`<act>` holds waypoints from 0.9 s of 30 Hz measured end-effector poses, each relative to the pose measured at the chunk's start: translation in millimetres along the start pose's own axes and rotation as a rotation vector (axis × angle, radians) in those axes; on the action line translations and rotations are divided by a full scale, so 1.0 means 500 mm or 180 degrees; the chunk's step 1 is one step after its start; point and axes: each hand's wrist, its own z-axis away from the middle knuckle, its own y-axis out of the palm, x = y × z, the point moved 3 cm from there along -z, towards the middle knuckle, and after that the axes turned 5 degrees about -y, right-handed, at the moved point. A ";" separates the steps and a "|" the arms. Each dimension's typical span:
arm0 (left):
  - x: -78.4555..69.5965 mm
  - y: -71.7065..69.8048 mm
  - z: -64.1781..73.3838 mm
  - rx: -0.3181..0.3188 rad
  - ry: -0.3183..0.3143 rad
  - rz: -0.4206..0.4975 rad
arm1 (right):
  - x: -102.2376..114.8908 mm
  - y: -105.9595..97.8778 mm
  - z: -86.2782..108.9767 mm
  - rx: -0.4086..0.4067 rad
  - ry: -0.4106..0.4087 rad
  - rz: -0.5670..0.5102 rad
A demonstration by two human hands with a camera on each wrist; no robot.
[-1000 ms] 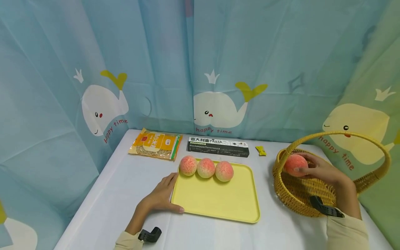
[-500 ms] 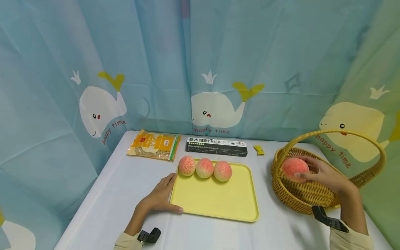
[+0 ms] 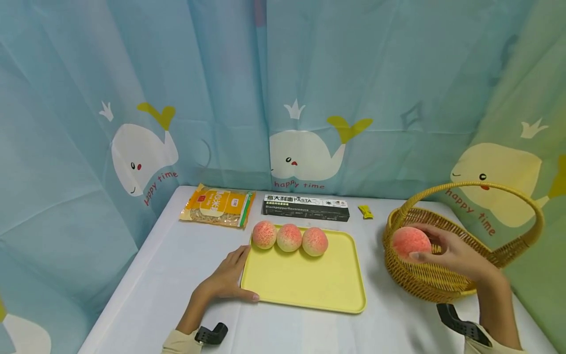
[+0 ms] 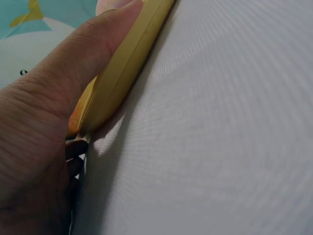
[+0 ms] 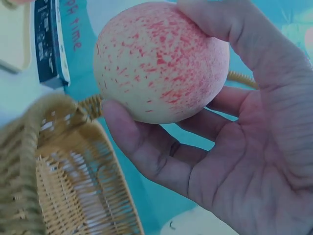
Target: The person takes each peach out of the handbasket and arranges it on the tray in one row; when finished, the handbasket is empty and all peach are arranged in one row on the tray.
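Note:
In my right hand [image 3: 455,253] is a pink-and-cream peach [image 3: 411,244], gripped between thumb and fingers. The right wrist view shows the peach [image 5: 159,63] up close, with fingertips curled round its underside. It is held over the left side of a wicker basket [image 3: 424,290], inside the handle's arch. My left hand [image 3: 226,275] rests against the near-left corner of a yellow tray [image 3: 305,285], thumb along the front edge and fingers along the left side. Three peaches [image 3: 289,238] sit in a row at the tray's back left.
Behind the tray lie an orange bag of grain [image 3: 218,206] and a black-and-white pasta box [image 3: 306,207]. A small yellow wrapped packet [image 3: 366,212] sits between box and basket. The basket's tall handle [image 3: 477,184] arches over the right forearm's side. A whale-print curtain [image 3: 234,98] backs the table.
My right hand has moved the peach slightly left and toward the basket's near left rim. My left hand stays at the tray, and the three tray peaches have not moved.

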 end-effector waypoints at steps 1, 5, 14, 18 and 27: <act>0.000 0.001 0.000 0.0009 -0.0009 0.0001 | 0.005 0.004 -0.001 -0.0002 -0.0010 0.0024; -0.002 0.000 0.001 0.0022 -0.0037 0.0021 | 0.027 0.021 -0.008 -0.0041 0.0016 0.0145; -0.007 -0.002 0.003 0.0011 -0.0023 0.0047 | 0.053 0.068 -0.043 0.0008 -0.0039 0.0145; -0.005 -0.001 0.003 0.0023 -0.0038 0.0040 | 0.055 0.090 -0.060 0.0088 0.0076 0.0024; 0.002 0.003 -0.002 -0.0002 -0.0017 0.0048 | 0.048 0.142 -0.109 0.0074 0.0084 0.0288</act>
